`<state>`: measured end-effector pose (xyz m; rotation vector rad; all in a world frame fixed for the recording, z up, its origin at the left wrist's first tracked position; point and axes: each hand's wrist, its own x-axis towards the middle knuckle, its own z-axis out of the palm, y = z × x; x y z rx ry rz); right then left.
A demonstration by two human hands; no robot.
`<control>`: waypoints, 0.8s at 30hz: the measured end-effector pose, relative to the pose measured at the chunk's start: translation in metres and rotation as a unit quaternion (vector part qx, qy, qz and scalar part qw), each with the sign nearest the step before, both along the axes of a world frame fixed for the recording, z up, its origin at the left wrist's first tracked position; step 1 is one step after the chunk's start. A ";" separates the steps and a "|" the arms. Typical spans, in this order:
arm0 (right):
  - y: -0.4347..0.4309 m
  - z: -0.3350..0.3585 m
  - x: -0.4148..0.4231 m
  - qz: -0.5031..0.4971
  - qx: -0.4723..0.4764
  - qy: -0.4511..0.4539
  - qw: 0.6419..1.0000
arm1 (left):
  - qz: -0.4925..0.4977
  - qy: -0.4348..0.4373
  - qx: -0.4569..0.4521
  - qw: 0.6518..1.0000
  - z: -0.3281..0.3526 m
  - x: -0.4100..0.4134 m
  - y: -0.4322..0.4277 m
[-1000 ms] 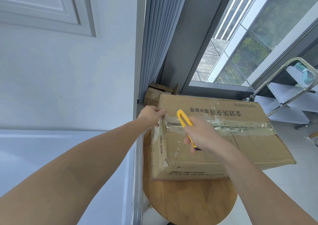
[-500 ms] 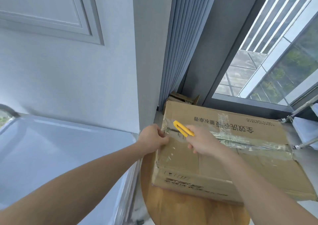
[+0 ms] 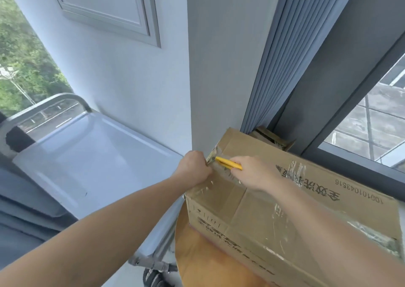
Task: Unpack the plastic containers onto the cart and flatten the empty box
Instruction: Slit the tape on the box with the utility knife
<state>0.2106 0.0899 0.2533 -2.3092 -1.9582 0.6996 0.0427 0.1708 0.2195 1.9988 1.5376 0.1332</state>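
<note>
Centrally, the left hand [image 3: 195, 168] pinches loose tape [image 3: 211, 157] at the cardboard box [image 3: 285, 201] corner, while the right hand [image 3: 255, 173] grips a yellow box cutter [image 3: 226, 163] against the taped seam.

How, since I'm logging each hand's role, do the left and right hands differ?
The left hand grips crumpled tape at the box's end; the right hand holds a yellow cutter. The left hand is a fist at the edge; the right hand lies over the box top, along the taped seam. Both are on the box, nearly meeting.
</note>
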 end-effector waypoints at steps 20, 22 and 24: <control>0.013 0.007 0.022 0.031 -0.003 0.015 0.999 | 0.144 -0.090 -0.112 0.979 -0.019 0.014 0.015; 0.015 0.008 0.024 0.029 -0.007 0.025 0.999 | 0.152 -0.116 -0.127 0.973 -0.024 0.013 0.018; 0.018 0.009 0.023 0.034 -0.020 0.024 0.999 | 0.148 -0.131 -0.133 0.971 -0.027 0.011 0.019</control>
